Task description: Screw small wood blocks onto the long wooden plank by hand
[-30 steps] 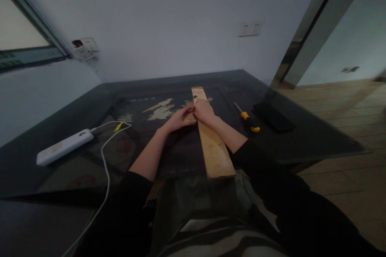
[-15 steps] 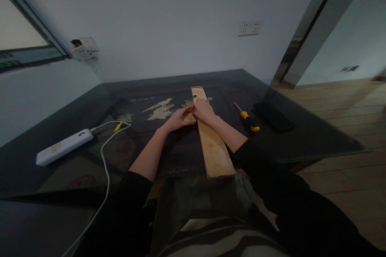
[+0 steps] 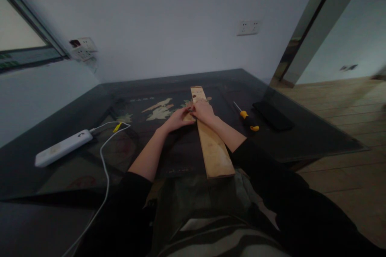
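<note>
A long pale wooden board [image 3: 212,148] lies lengthwise on the dark glass table [image 3: 301,136], its near end at the table's front edge. My right hand [image 3: 204,112] rests on top of the board about a third of the way from its far end, fingers curled. My left hand [image 3: 178,119] touches the board's left edge beside it. The fingertips of both hands meet over a small dark thing on the board; what it is cannot be made out.
A yellow and black screwdriver [image 3: 247,117] lies right of the board, a flat black object [image 3: 273,115] beyond it. A white power strip [image 3: 63,147] with a white cable [image 3: 104,168] sits at the left. Wall sockets [image 3: 247,27] are behind.
</note>
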`<act>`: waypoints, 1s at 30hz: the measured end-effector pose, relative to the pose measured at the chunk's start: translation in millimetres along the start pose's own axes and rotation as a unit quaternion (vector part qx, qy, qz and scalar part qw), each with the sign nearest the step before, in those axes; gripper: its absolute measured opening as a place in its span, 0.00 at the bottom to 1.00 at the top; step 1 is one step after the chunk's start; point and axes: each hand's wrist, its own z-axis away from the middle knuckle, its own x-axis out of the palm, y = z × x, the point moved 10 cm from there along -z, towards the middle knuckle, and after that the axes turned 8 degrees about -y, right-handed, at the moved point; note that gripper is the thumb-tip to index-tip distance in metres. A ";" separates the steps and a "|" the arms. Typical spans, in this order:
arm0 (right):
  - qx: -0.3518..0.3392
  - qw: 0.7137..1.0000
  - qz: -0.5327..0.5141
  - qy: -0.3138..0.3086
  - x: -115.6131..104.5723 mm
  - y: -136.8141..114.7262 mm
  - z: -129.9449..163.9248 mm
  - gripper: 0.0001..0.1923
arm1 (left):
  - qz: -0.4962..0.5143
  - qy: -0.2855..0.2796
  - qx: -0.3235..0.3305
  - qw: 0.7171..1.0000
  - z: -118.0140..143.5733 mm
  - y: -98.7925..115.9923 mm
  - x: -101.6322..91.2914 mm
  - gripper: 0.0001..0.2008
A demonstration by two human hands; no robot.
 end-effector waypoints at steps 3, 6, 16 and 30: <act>0.002 1.000 -0.006 -0.001 0.1 0.4 -0.1 0.11 | 0.001 0.001 -0.006 1.000 0.1 -2.2 0.4 0.36; -0.003 0.999 -0.030 -0.009 0.8 0.5 -0.2 0.11 | 0.003 -0.001 -0.006 1.000 -0.1 -3.3 1.0 0.35; 0.005 1.000 -0.016 0.010 -1.4 1.5 0.6 0.10 | 0.008 -0.002 -0.012 1.000 -0.5 -5.4 2.2 0.35; 0.000 0.999 -0.039 0.005 -4.3 1.1 1.9 0.09 | 0.012 -0.003 -0.009 1.000 -0.9 -8.1 2.7 0.36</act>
